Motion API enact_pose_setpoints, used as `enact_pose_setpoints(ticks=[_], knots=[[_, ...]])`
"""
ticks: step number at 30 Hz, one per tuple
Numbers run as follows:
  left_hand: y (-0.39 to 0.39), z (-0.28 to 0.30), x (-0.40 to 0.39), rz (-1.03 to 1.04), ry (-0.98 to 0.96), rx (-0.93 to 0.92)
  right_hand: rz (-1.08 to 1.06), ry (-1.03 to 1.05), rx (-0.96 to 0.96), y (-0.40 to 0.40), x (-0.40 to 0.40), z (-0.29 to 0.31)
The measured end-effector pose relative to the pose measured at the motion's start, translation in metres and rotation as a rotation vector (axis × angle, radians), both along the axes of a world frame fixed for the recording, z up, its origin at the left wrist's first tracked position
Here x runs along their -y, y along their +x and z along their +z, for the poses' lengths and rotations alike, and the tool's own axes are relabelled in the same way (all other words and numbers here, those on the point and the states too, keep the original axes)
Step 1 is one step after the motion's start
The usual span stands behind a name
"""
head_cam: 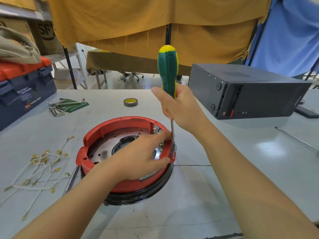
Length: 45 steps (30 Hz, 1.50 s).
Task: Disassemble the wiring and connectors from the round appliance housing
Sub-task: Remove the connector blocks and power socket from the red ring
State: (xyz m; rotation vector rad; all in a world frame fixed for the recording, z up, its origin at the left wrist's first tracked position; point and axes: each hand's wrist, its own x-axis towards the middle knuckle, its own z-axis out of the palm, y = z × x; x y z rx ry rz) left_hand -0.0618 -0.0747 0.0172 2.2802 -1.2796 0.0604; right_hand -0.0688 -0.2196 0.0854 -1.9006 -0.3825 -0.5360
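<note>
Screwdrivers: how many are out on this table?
2. The green-and-yellow screwdriver stands upright in the right hand, its tip at the red housing's rim. A second, thin one lies at the table's right edge, its handle out of view.

A pale grey table (198, 213) fills the foreground. Behind it hangs a mustard cloth (155, 23), with a blue cloth (293, 40) at right. At left, a metal shelf (22, 14) carries cardboard boxes (44, 33). Through the gap beneath the mustard cloth appear a light tiled floor (112, 83), a second draped table (120, 61) and a chair base (136, 76) on castors.
</note>
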Motion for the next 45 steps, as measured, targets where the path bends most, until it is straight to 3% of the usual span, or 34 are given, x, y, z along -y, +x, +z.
enact_pose_setpoints(ticks=[15,32,40,45], knots=[[-0.001,0.005,0.004,0.021,0.134,0.115,0.200,-0.074,-0.158,0.009,-0.002,0.006],[-0.003,0.004,0.004,0.022,0.083,0.067,0.099,-0.152,-0.119,0.010,-0.007,0.004],[-0.003,0.001,0.002,0.009,-0.051,-0.014,0.069,-0.012,-0.086,0.004,0.005,0.002],[0.005,-0.004,-0.002,0.145,-0.019,-0.033,0.099,0.034,-0.071,0.005,0.006,-0.001]])
